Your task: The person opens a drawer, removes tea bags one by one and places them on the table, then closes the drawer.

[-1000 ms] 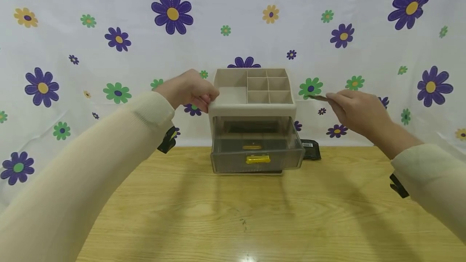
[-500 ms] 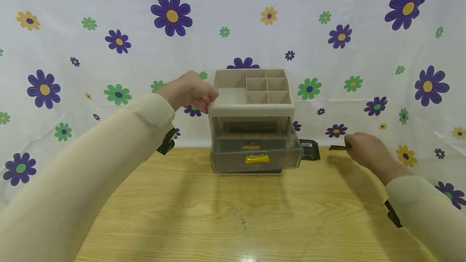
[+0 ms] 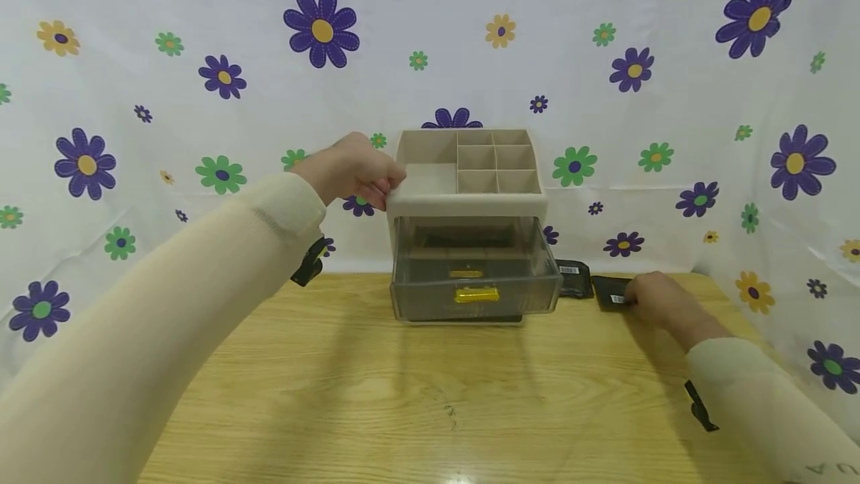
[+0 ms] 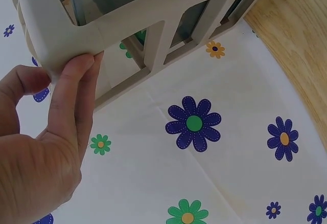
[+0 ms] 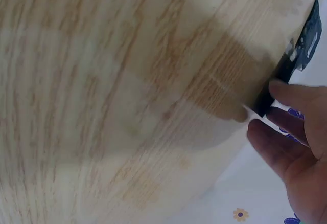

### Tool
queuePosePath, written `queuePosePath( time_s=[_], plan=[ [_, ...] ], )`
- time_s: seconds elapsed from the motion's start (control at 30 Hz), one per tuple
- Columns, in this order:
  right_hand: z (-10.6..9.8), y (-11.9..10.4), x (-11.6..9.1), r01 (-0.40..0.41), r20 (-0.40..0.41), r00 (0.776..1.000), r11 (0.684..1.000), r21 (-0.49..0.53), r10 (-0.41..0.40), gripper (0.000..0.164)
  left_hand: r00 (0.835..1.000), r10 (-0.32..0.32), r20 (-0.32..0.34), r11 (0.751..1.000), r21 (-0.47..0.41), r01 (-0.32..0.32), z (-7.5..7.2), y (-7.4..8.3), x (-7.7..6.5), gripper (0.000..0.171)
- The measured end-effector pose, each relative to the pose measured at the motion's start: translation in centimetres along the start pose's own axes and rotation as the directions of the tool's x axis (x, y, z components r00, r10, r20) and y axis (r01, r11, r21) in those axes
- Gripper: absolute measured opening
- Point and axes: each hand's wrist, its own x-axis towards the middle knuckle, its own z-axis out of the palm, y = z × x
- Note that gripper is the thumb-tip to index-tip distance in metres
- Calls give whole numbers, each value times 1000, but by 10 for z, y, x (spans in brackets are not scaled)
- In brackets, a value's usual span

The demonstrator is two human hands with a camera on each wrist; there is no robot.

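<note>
A beige desktop organizer (image 3: 470, 205) stands at the back of the table. Its clear grey drawer (image 3: 430, 300) with a yellow handle (image 3: 477, 295) is pulled out. My left hand (image 3: 359, 164) grips the organizer's upper left edge; in the left wrist view, thumb and fingers (image 4: 71, 88) pinch that corner. To the right, my right hand (image 3: 661, 306) pinches the right end of a flat black packet (image 3: 610, 294) with a small white label, low at the table. In the right wrist view, the thumb (image 5: 294, 95) lies on the packet's end.
A second black packet (image 3: 574, 280) with a barcode label lies between the organizer and the held one. The organizer's top has one large compartment (image 3: 430, 178) and several small ones (image 3: 516, 157). A flowered cloth (image 3: 269, 110) hangs behind the wooden table (image 3: 403, 409).
My right hand has come down with the black packet from beside the organizer's top to the table at the right. My left hand has kept its grip on the organizer.
</note>
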Motion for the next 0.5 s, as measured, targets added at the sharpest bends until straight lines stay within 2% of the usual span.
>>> queuePosePath(
  time_s=[0.1,0.2,0.33,0.37,0.43,0.5],
  plan=[
    [3,-2,1,3,59,998,1000,9,-3,10,1000,-5,-5,1000,-2,5,0,-1,0,37],
    [3,-5,0,-50,133,990,999,22,46,6,1000,-6,-7,1000,-6,6,0,-1,-2,37],
    [1,-8,0,-119,187,976,993,14,114,24,1000,-10,-7,1000,-22,10,1,-2,-2,39],
    [1,-9,-1,-128,175,977,992,10,124,28,1000,-12,-6,1000,-27,12,1,-2,-2,39],
    [-3,-10,0,-119,102,988,993,8,118,25,1000,-14,-7,999,-30,13,1,-3,-3,39],
    [-11,-13,2,-99,-10,995,995,5,99,22,1000,-13,-6,999,-37,13,0,-3,-3,40]
  ],
)
